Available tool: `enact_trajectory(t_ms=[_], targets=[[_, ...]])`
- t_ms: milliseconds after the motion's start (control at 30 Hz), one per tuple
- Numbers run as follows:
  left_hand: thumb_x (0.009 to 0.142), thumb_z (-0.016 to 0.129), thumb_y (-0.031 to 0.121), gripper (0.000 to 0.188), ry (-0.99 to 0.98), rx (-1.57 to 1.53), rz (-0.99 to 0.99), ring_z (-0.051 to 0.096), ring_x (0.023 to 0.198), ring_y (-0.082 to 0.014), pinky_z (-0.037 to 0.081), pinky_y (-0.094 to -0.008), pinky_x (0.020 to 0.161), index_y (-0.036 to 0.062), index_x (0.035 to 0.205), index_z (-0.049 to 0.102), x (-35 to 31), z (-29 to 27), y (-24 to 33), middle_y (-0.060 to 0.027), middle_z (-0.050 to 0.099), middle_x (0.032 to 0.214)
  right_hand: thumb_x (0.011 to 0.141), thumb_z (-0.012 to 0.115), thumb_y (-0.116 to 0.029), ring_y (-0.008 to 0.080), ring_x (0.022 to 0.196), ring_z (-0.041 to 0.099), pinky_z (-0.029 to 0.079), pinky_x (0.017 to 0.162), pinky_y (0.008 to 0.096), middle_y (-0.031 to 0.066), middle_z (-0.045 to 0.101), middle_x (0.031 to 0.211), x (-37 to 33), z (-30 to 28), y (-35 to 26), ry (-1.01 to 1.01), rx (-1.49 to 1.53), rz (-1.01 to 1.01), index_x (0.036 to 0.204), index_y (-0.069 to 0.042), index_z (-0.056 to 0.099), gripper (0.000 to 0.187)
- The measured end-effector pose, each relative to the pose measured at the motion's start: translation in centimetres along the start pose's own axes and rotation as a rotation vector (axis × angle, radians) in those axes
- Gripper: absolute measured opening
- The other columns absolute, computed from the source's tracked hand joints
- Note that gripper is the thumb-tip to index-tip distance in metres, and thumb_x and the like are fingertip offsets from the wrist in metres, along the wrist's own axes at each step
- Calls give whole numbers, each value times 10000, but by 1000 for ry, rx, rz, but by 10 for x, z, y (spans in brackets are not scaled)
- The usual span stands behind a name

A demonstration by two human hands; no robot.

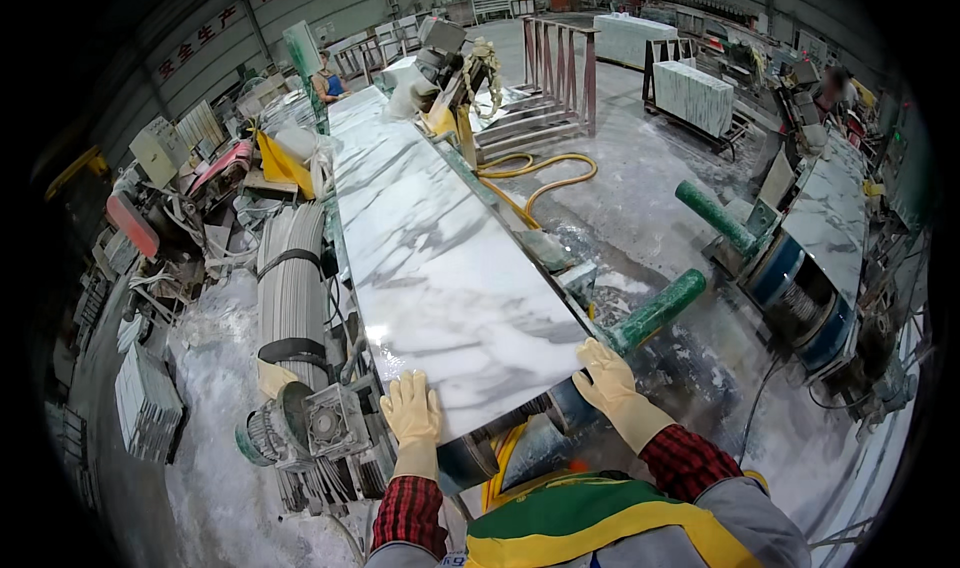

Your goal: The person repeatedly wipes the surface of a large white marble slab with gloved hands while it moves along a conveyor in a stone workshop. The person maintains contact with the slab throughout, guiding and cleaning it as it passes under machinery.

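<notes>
A long white marble slab with grey veins lies in front of me on a machine bed and runs away from me. My left hand, in a cream rubber glove, rests at its near left corner with the fingers stretched and slightly spread. At the near right corner, my right hand in a matching glove touches the edge. Its fingers are extended and the thumb stands apart. The slab's underside and whatever is beneath my fingertips are hidden. Blue rollers show below the slab's near end.
Green roller posts jut out on the right. A motor and a ribbed grey bundle stand on the left. A yellow hose curls over the wet floor. Further off are a rack, stacked slabs and a person.
</notes>
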State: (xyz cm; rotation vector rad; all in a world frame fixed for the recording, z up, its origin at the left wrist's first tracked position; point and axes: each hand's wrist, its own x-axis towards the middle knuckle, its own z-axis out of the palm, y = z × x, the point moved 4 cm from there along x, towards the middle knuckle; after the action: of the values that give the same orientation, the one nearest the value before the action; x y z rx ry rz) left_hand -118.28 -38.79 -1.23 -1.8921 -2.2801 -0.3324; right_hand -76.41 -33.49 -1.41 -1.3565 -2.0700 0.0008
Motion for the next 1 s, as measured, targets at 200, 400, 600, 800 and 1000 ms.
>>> enact_trajectory(t_ms=[200,400,600,800,1000], targets=[[1110,618,402,564,-12,-11,-31,466,1584,-391,330,-654,1285,200,1634,565,13,0,0,-125,530,1721,917,778,-255,395,1304,683,521,1130,504,222,735,1389,20,-8,-1,-105,-39,33,1296,-65,725,426],[1116,602,405,572,-40,-49,-41,435,1612,-398,306,-660,1314,190,1644,560,19,1,-6,-133,519,1734,929,760,-290,432,1345,647,503,1177,518,242,687,1471,63,1,-15,-176,31,-138,1312,-39,699,461],[1107,606,385,584,20,28,41,489,1551,-416,332,-642,1280,160,1642,546,21,-1,-4,-179,527,1709,1006,696,-379,388,1519,558,400,1317,487,233,604,1623,82,44,-11,-273,-5,-147,1546,-42,623,641],[1125,588,398,599,-42,-5,16,452,1597,-434,294,-652,1309,166,1672,517,24,-1,-9,-187,522,1720,1041,657,-376,414,1569,502,349,1349,517,230,586,1649,100,52,-19,-276,25,-158,1549,-60,621,599],[1127,588,401,593,-92,56,2,446,1601,-422,318,-650,1283,189,1676,515,42,-6,-7,-157,507,1741,1035,655,-375,370,1540,530,347,1342,516,184,600,1640,124,56,-16,-249,4,-206,1516,-77,647,566]])
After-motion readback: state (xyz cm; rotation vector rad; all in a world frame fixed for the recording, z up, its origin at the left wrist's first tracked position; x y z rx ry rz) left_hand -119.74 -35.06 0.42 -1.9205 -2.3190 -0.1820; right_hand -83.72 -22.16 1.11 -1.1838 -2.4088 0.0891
